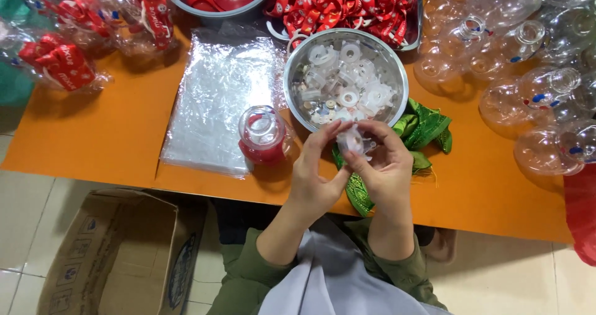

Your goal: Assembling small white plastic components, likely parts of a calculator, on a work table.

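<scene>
**Both hands pinch a small clear plastic part at the bowl's edge**

The orange table (112,135) spans the view, with an open brown cardboard box (118,253) on the tiled floor below it. A flat stack of clear plastic bags (217,97) lies on the table, left of the round steel bowl (297,73), which holds white plastic rings. Clear round plastic bottles (534,97) crowd the right side. A green cloth (428,128) lies under the bowl's near edge. A small clear bottle with a red base (264,135) stands just left of the hands. The left hand (313,178) and right hand (388,169) meet, fingertips closed together around a small clear plastic part (351,140), held just above the bowl's near rim.
</scene>
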